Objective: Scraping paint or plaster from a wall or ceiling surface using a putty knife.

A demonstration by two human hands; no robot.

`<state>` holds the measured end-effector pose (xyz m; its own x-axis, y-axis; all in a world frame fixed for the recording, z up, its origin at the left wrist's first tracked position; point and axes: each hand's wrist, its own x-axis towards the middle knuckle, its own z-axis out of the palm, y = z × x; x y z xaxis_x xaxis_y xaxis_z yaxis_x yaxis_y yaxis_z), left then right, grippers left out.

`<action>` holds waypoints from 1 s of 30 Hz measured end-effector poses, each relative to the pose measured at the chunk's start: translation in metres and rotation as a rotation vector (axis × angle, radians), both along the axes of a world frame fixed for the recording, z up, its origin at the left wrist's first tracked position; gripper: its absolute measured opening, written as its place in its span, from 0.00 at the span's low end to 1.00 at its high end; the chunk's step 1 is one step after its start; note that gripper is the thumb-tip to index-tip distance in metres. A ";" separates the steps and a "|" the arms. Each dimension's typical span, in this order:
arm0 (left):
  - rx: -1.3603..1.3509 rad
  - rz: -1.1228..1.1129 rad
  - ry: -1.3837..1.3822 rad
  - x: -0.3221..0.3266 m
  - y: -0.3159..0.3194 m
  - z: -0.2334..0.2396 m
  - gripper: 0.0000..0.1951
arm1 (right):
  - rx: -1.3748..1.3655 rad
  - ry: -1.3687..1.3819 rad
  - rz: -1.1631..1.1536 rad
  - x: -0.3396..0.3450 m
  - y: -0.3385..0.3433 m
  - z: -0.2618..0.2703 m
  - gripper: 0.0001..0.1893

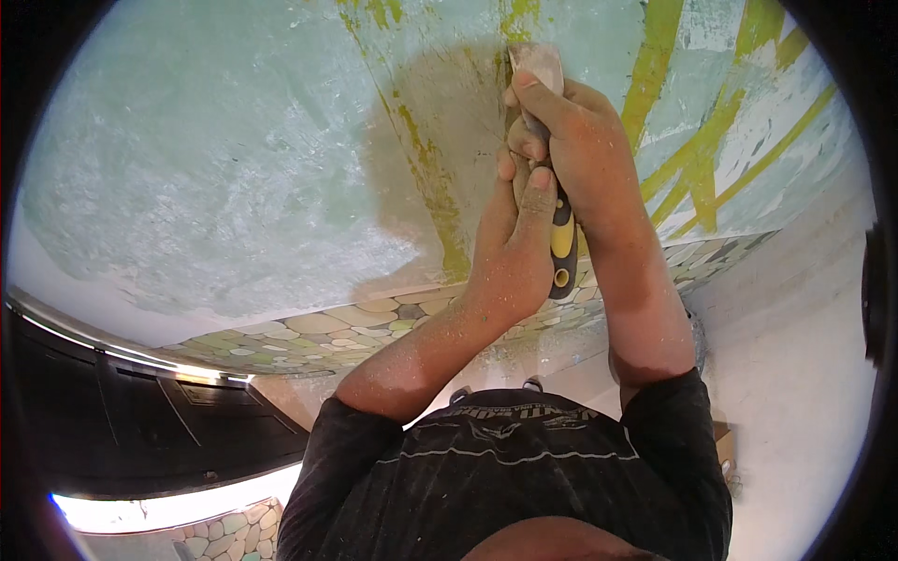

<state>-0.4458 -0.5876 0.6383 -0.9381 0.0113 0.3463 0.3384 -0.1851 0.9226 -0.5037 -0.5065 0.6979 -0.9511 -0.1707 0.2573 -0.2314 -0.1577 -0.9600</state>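
Note:
A putty knife scraper with a dusty metal blade (541,62) and a black-and-yellow handle (563,242) points up the wall. My right hand (586,133) grips it near the blade, its thumb lying on the metal. Below that, my left hand (515,235) closes around the upper handle, thumb extended upward; some of its fingers are hidden. The blade's end is at the pale green painted wall (280,140), though exact contact cannot be told. Yellow-green streaks (421,151) run down the paint left of the blade. Light specks of dust cover both forearms.
Broader yellow-green bands (652,70) cross the wall at right. A pebble-pattern strip (365,315) borders the wall's lower part. A dark panelled door (126,414) stands at lower left, beside bright light. At right are a plain pale wall (786,365) and a cardboard box (723,442).

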 end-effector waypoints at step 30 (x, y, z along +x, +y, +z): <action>0.088 -0.107 -0.019 -0.002 -0.003 -0.005 0.29 | 0.001 -0.013 -0.019 0.008 -0.001 0.003 0.15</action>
<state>-0.4480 -0.5903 0.6335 -0.9396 0.0815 0.3323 0.2949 -0.2997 0.9073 -0.4954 -0.5080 0.7010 -0.9574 -0.1533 0.2448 -0.2219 -0.1522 -0.9631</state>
